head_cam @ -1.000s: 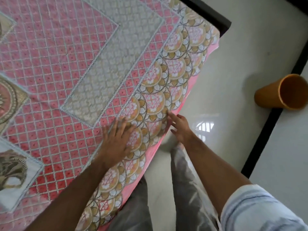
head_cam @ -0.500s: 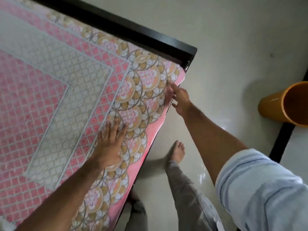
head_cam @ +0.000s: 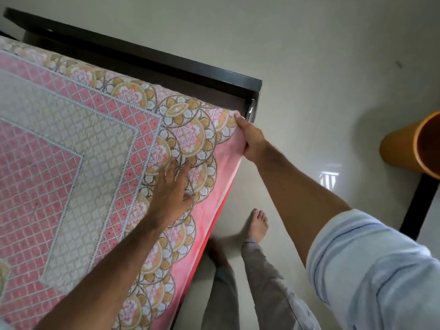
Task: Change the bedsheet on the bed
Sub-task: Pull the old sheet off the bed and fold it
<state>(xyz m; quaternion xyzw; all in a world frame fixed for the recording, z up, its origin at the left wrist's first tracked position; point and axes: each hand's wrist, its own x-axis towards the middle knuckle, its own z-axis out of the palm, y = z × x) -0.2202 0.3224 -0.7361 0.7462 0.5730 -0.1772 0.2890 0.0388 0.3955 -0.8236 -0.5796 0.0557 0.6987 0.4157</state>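
Observation:
A pink bedsheet (head_cam: 71, 163) with a grey lattice centre and a border of gold and white circles covers the bed. My left hand (head_cam: 170, 191) lies flat on the border, fingers spread and pressing down. At the bed's far corner my right hand (head_cam: 251, 139) holds the sheet's hanging edge, thumb on top, with the fingers hidden behind the cloth. The dark bed frame (head_cam: 166, 65) runs along the far side and ends just past that corner.
Pale tiled floor (head_cam: 309, 67) lies to the right of the bed. An orange bucket (head_cam: 412, 148) lies on its side at the right edge, beside a black strip (head_cam: 414, 206) on the floor. My bare feet (head_cam: 256, 225) stand close to the bed's side.
My right hand slid along the edge to the far corner and took hold of the sheet there. My left hand moved the same way along the border. The view shifted toward the bed frame.

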